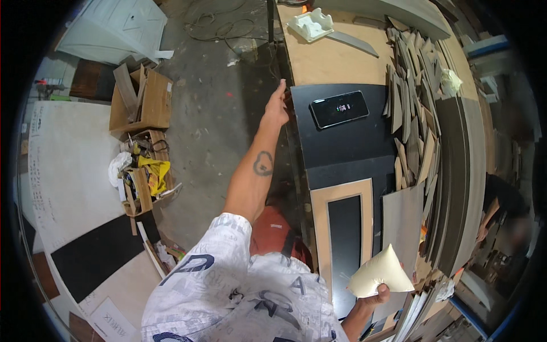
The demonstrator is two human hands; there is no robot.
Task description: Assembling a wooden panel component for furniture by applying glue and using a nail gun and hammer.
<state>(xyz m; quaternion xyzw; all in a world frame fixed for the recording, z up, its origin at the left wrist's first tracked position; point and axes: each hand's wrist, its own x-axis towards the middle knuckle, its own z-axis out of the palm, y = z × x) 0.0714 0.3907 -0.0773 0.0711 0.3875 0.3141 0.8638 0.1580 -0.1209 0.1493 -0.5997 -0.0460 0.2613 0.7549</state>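
Note:
My right hand (373, 296) grips a plump, cream-coloured pillow-shaped pouch (380, 269) by its near edge. It is held over the near part of the workbench, above a wooden frame (320, 239). My left arm reaches far forward, and my left hand (277, 107) is beside the bench's left edge. Its fingers are stretched out and nothing shows in them. On the black panel (347, 145), to the right of that hand, lies a phone (340, 109) with its screen lit.
Stacked wood strips (413, 91) run along the bench's right side. A white foam piece (310, 25) sits at the far end. On the left stand a cardboard box (154, 97) of offcuts and a white board (68, 165). A person (501, 194) works at the far right.

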